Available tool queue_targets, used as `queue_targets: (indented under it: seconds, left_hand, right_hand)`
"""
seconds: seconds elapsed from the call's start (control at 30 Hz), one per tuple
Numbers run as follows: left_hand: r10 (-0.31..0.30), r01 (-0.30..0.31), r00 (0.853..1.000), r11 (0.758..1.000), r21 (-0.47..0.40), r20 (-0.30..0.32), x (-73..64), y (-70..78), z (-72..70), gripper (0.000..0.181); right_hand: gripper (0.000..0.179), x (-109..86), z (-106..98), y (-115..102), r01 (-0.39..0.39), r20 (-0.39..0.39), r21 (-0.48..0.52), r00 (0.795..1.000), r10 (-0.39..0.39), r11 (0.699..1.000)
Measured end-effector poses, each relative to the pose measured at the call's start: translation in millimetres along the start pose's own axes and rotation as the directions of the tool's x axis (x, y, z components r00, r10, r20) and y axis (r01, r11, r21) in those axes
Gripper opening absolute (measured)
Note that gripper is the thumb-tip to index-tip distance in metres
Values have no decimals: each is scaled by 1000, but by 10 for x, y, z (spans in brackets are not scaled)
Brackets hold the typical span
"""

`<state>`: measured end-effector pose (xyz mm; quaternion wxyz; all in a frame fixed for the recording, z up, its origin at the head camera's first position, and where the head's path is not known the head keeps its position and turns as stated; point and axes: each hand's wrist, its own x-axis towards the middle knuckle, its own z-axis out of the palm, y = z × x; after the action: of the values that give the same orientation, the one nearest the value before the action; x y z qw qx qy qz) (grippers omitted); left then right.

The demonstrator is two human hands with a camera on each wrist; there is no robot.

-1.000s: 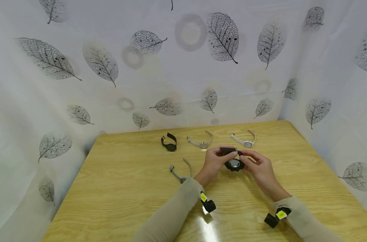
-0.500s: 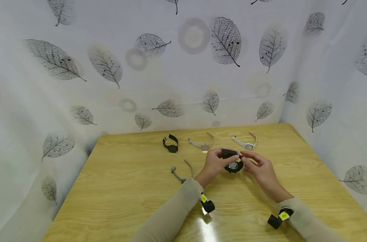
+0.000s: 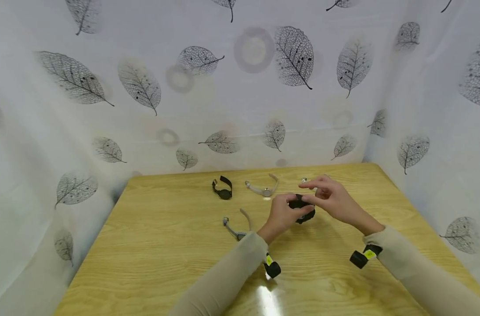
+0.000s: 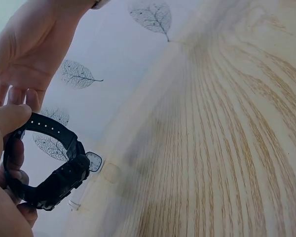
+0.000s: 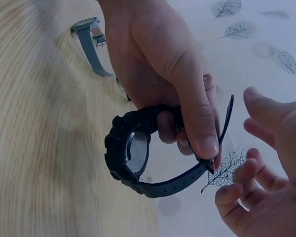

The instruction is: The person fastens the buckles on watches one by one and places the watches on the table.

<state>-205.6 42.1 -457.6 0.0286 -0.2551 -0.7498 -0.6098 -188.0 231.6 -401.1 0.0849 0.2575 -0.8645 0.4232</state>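
Note:
My left hand [image 3: 284, 215] grips a chunky black wristwatch [image 3: 306, 216] above the table, its thumb pressing near the buckle. In the right wrist view the black strap [image 5: 175, 185] forms a loop, and its free end [image 5: 228, 116] sticks up past the left thumb. The metal case back [image 5: 137, 152] faces that camera. My right hand [image 3: 334, 201] hovers beside the watch with its fingers loosely bent. A gap shows between these fingers and the strap in the right wrist view. In the head view the hands cover part of the strap.
On the wooden table [image 3: 153, 245] lie a black watch [image 3: 225, 194], a pale watch [image 3: 266, 192] and a grey watch [image 3: 236, 232], partly behind the left sleeve. A white square-faced watch [image 4: 94, 162] is mostly hidden behind my right hand in the head view. A leaf-print curtain [image 3: 232, 101] surrounds the table.
My right hand has left the strap by the buckle and risen up and back, its fingers spreading. The left hand still holds the black watch, which has turned and shifted slightly left.

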Motion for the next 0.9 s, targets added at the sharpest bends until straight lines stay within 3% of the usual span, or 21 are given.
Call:
queue_targets:
  seconds: [0.2,0.4,0.57,0.9]
  left_hand:
    - [43,-42,999,998,42,-11,1,-15,-5,11]
    - [-18,18,1000,1000,-3,3,-1,-39,-29,17]
    - [-53,53,998,998,-24,-15,4,-50,-53,28]
    - [-29,29,1000,999,-13,-11,-11,-25,-162,26]
  right_hand:
    - [29,57,75,-11,37,46,-22,998,-36,999]
    - [23,77,84,-2,50,32,-27,998,-49,998]
    - [21,58,13,1,12,2,-28,1000,-12,1000]
    - [26,-86,-73,58,-68,-90,131,993,80,989]
